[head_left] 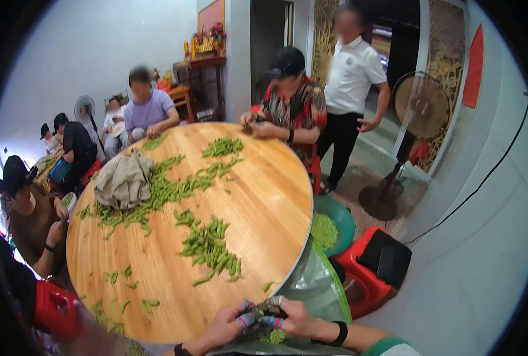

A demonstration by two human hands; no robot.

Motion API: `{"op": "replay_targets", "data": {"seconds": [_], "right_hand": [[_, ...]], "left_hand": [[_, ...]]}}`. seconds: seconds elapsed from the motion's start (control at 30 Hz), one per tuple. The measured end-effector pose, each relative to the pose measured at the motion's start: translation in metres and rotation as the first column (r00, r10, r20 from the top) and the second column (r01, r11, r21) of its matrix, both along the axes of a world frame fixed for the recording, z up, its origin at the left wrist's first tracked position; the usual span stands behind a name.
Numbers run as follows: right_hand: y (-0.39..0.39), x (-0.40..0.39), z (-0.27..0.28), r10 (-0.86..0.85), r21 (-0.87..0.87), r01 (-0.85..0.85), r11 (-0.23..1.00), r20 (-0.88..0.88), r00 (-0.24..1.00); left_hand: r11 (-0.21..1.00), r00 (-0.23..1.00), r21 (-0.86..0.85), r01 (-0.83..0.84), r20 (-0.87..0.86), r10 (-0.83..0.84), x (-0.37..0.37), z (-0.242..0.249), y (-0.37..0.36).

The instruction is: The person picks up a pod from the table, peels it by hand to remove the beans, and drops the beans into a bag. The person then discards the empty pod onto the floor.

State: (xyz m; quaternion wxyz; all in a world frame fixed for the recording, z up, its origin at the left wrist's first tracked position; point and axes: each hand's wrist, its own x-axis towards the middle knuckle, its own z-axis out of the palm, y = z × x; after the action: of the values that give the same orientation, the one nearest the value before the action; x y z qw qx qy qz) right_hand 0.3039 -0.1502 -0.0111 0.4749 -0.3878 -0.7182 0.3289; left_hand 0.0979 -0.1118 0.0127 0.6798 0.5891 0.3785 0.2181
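My left hand (pixel 227 325) and my right hand (pixel 296 318) meet at the near edge of the round wooden table (pixel 264 202). Coloured coverings wrap some fingertips, and both hands are closed in a pinch. Whatever lies between the fingers is too small and dark to make out. Just below them, shelled green beans (pixel 277 336) show in a plastic bag (pixel 320 285). A pile of green bean pods (pixel 209 246) lies on the tabletop ahead of my hands, with a single pod (pixel 268 286) closer by.
More pods (pixel 175 188) surround a crumpled grey cloth (pixel 124 181). On the floor at right are a green basin (pixel 339 216) of shelled beans, a red stool (pixel 364 267) and a standing fan (pixel 421 107). Several people sit around the table; one person (pixel 354 77) stands behind.
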Motion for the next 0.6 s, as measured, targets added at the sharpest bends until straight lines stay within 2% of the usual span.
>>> {"op": "replay_targets", "data": {"seconds": [0.03,0.07,0.1,0.17,0.2,0.27,0.3,0.37,0.43,0.47,0.5,0.53,0.57,0.6], "right_hand": [[0.000,0.001,-0.007,0.019,-0.076,-0.017,0.997,0.023,1.000],[0.000,0.005,-0.009,0.088,-0.185,-0.097,0.978,-0.057,0.995],[-0.001,0.004,-0.003,0.122,-0.235,-0.149,0.961,-0.128,0.984],[-0.004,0.004,0.004,0.133,-0.261,-0.148,0.954,-0.076,0.988],[-0.006,0.002,-0.007,0.154,-0.352,-0.212,0.912,-0.185,0.971],[-0.007,0.002,-0.002,0.223,-0.313,-0.270,0.910,-0.180,0.958],[-0.006,0.006,-0.004,0.221,-0.335,-0.277,0.900,-0.196,0.955],[-0.007,0.011,-0.011,0.398,-0.089,-0.390,0.916,0.093,0.913],[-0.007,0.010,-0.010,0.373,-0.036,-0.372,0.928,0.096,0.923],[-0.008,0.010,-0.010,0.348,0.026,-0.353,0.935,0.114,0.931],[-0.009,0.010,-0.011,0.341,0.024,-0.346,0.938,0.110,0.934],[-0.010,0.011,-0.013,0.287,-0.042,-0.286,0.957,0.027,0.957],[-0.011,0.013,-0.013,0.225,-0.112,-0.229,0.967,-0.050,0.973],[-0.012,0.014,-0.006,0.218,-0.114,-0.221,0.968,-0.042,0.975]], "left_hand": [[0.999,1.000,0.039,0.002,0.012,-0.003,0.000,0.002,-0.003],[0.973,0.996,0.224,0.062,-0.069,-0.047,-0.003,0.003,-0.001],[0.968,0.993,0.229,0.101,-0.078,-0.085,-0.006,-0.001,0.000],[0.991,0.993,0.098,0.096,-0.084,-0.088,-0.009,-0.001,-0.006],[0.996,0.992,0.040,0.077,-0.108,-0.073,-0.015,-0.001,-0.014],[0.951,0.982,0.244,0.190,-0.054,-0.182,-0.021,0.001,-0.014],[0.903,0.969,0.365,0.228,-0.171,-0.176,-0.028,0.015,-0.015],[0.759,0.940,0.622,0.194,-0.338,0.037,-0.049,0.023,-0.015],[0.543,0.671,0.743,0.391,-0.634,0.384,-0.062,0.041,-0.001],[0.543,0.671,0.740,0.398,-0.638,0.378,-0.064,0.042,0.005],[0.411,0.579,0.795,0.447,-0.607,0.544,-0.065,0.041,0.010],[0.271,0.488,0.819,0.506,-0.530,0.693,-0.063,0.039,0.016],[0.267,0.496,0.821,0.505,-0.529,0.689,-0.058,0.036,0.022],[0.265,0.643,0.850,0.456,-0.520,0.562,-0.049,0.030,0.027]]}}
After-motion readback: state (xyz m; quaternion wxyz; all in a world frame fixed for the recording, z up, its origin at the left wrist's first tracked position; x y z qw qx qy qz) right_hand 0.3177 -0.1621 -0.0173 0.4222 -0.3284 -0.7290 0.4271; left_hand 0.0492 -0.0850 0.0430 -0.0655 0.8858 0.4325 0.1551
